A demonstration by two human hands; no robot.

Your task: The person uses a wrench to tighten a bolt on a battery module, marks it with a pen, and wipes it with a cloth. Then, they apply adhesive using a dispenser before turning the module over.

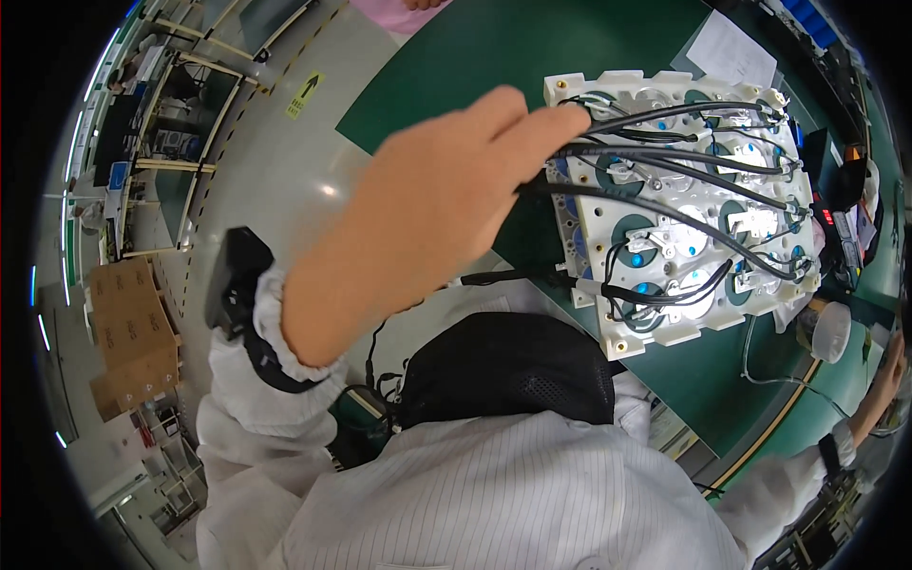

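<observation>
My left hand (442,180) reaches across from the left, closed around a bundle of black cables (665,202) at the left side of a white plastic assembly (597,220). The cables run rightward from the fingers over the assembly to its right edge. Round clear discs, small blue dots and thin black wires cover its top face. My right hand (887,385) is far out at the right rim, past the table edge. Its fingers are cut off and distorted there, so their grip is hidden.
The assembly lies on a green table (446,71). White paper (731,52) is behind it; a translucent round tub (831,332) and a thin tube stand to the right. A brown carton (133,332) and racks are on the left floor. Another person's hand (423,4) shows at the top.
</observation>
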